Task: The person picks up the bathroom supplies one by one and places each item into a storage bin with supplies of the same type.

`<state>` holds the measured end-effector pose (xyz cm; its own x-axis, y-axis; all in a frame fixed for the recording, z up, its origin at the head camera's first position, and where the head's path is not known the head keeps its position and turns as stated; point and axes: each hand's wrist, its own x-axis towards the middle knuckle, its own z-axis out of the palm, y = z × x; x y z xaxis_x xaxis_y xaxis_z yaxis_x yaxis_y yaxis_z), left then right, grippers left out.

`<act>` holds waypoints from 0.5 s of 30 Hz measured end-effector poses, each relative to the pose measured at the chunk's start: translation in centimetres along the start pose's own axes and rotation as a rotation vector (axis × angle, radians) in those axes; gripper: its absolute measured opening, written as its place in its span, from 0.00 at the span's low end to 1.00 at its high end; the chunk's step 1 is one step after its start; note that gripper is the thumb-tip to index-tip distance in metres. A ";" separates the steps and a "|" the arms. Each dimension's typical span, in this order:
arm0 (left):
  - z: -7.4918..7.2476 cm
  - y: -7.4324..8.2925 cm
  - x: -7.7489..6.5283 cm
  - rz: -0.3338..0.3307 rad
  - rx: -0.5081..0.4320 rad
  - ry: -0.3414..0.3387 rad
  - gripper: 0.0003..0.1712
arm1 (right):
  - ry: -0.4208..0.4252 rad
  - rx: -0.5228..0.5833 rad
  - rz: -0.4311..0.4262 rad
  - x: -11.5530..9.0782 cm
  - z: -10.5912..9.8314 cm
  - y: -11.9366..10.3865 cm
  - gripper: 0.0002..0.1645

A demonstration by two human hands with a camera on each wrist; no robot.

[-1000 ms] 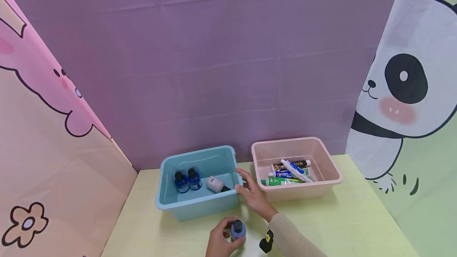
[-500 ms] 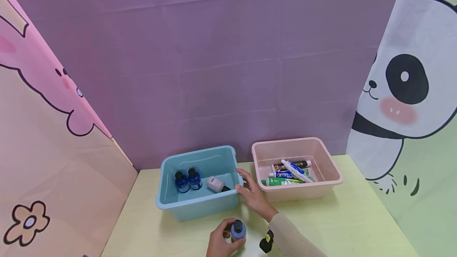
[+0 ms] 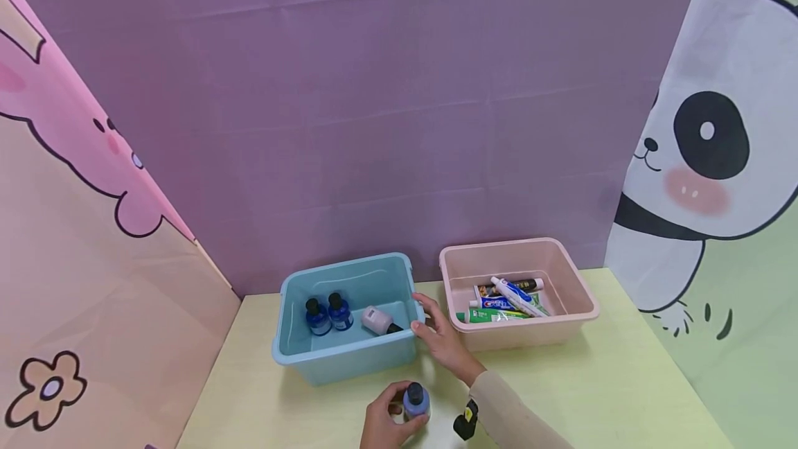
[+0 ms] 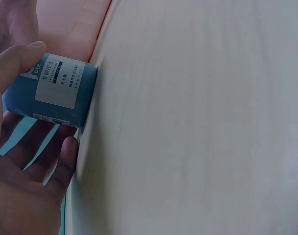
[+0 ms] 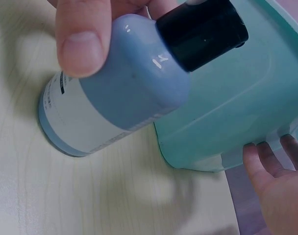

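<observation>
In the head view my left hand (image 3: 388,418) grips an upright blue-violet bottle (image 3: 416,404) with a black cap, its base right at the tabletop. Thumb and fingers close around the bottle's body; in the left wrist view a white printed label (image 4: 61,81) shows below the thumb. My right hand (image 3: 445,348) holds the right end of a blue plastic bin (image 3: 349,359), thumb and index finger at the rim. From the right wrist view, its other fingers (image 5: 259,169) lie along the outer wall. Inside the bin stand two dark blue bottles (image 3: 329,314), and a pale bottle (image 3: 377,321) lies tipped over.
Right of the blue bin is a pink bin (image 3: 524,331) with several toothpaste tubes (image 3: 508,300). Both stand near the back of the pale table (image 3: 611,366). A purple sheet (image 3: 386,123) hangs behind; cartoon-printed panels (image 3: 717,158) flank both sides.
</observation>
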<state>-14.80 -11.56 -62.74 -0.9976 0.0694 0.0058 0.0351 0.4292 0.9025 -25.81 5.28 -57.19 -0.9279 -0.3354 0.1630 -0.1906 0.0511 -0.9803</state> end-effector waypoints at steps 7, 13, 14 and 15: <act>0.1 0.0 0.0 -0.004 -0.004 0.015 0.31 | 0.000 0.010 0.010 0.1 0.0 0.1 0.33; 0.1 0.1 -0.1 -0.003 -0.005 0.026 0.32 | -0.001 0.020 0.014 0.1 0.0 0.2 0.33; 0.0 0.1 -0.1 -0.002 -0.006 0.028 0.32 | -0.002 0.022 0.014 0.1 0.0 0.1 0.33; 0.0 0.1 -0.1 0.000 -0.005 0.029 0.32 | -0.003 0.023 0.014 0.0 0.0 0.1 0.33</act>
<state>-14.73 -11.47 -62.64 -0.9989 0.0437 0.0182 0.0350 0.4249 0.9046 -25.85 5.25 -57.32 -0.9295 -0.3376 0.1487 -0.1700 0.0344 -0.9848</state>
